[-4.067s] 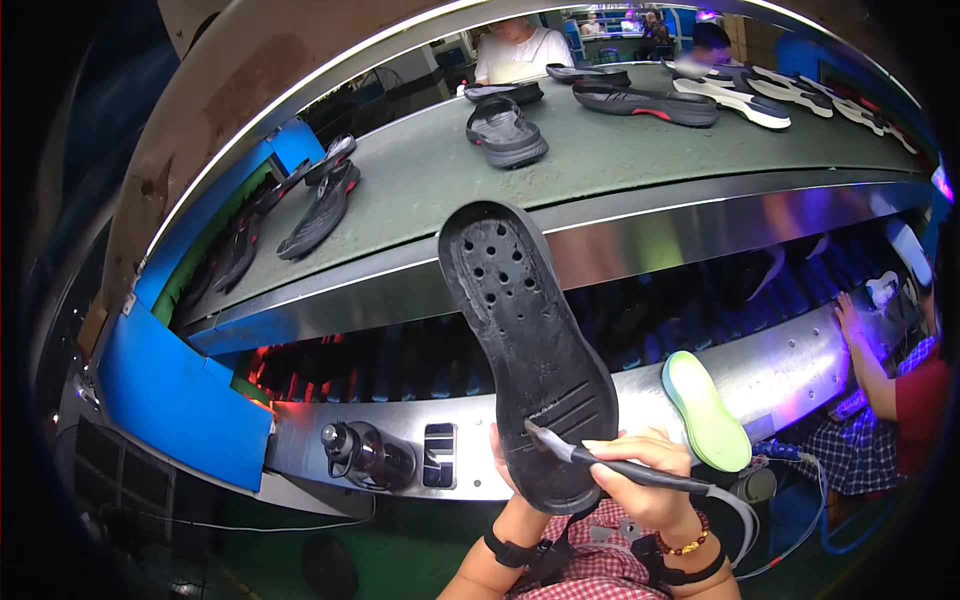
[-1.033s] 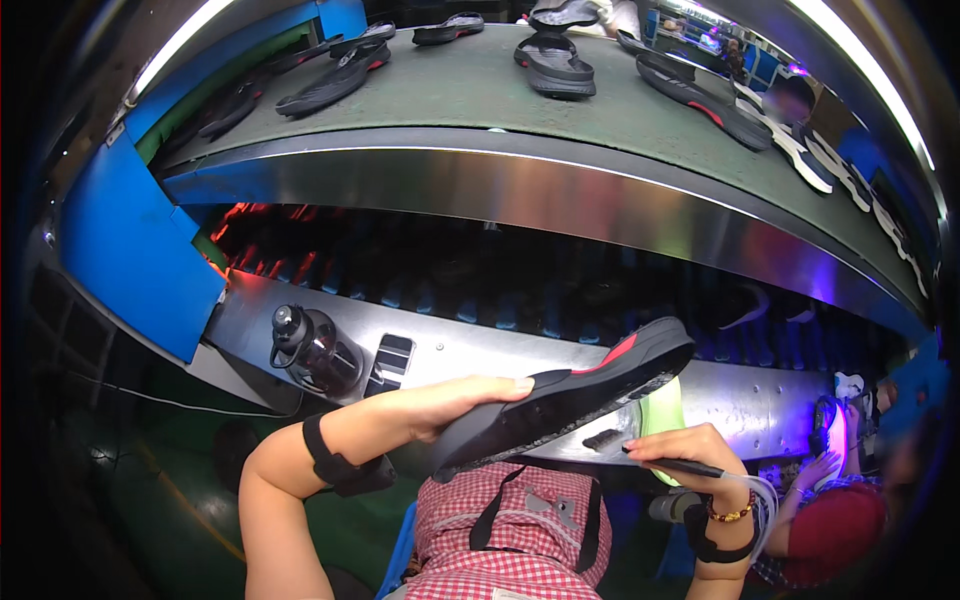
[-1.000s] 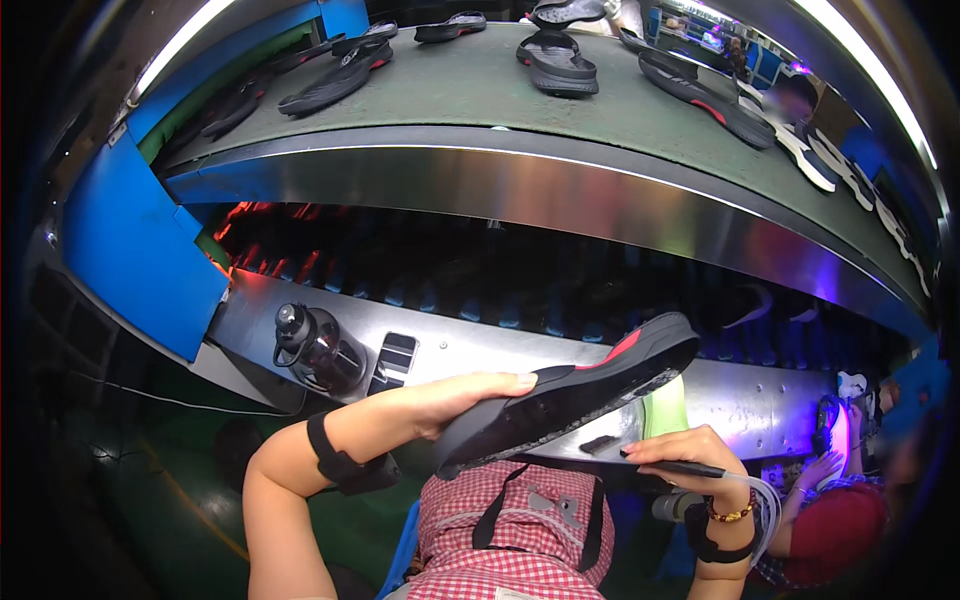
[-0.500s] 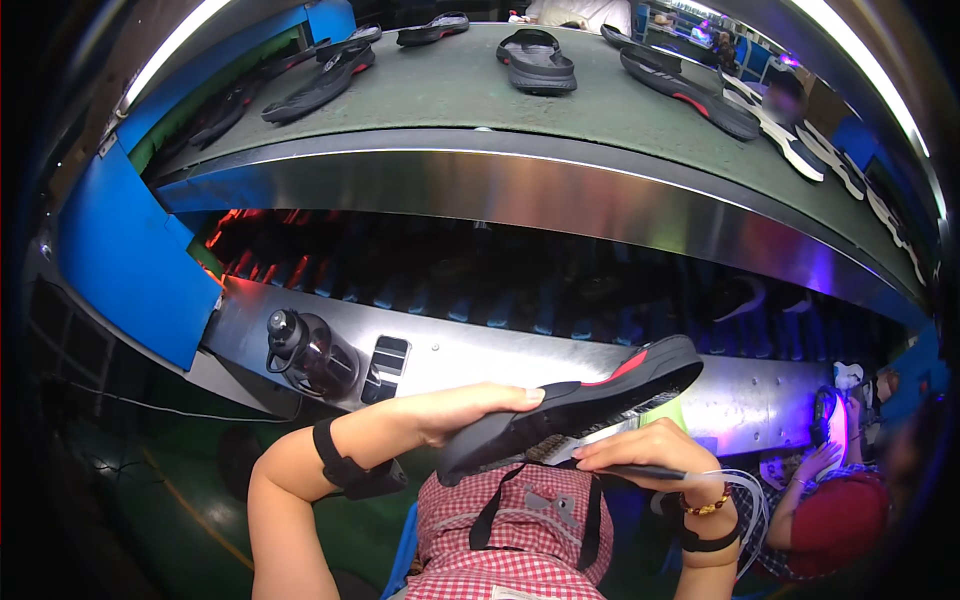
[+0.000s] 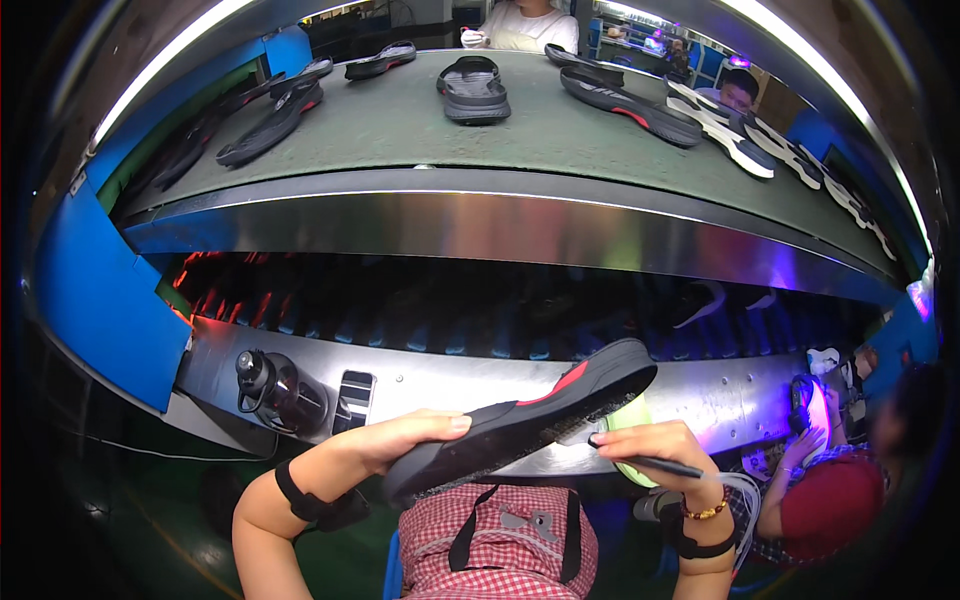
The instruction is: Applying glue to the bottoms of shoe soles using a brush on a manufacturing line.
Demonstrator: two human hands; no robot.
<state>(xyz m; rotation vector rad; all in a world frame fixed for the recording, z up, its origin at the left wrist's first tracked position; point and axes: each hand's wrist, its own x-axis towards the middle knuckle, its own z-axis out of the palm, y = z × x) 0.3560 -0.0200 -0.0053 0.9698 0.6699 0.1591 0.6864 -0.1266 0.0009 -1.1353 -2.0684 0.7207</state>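
1. Left hand (image 5: 405, 445) holds a black shoe sole (image 5: 525, 420) with a red side patch, fingers folded over its near end, thumb on top. The sole hangs in the air over the person's lap, in front of the steel front edge of the conveyor (image 5: 500, 225), toe end raised toward the right.
2. Right hand (image 5: 660, 450) pinches a thin dark brush (image 5: 645, 462) in a pen-like grip, tip just under the sole's raised end, by a pale green cup.
3. Judgement: the step looks like brushing the sole's underside. Keep the sole tilted so the working face stays visible; stroke evenly to the edge; keep fingers off coated areas.
4. Pose: left forearm comes in from the lower edge, wrist bent inward, dark wristband on. Right wrist cocked, beaded bracelet, dark strap below.
5. Other soles and sandals lie well apart on the upper belt.
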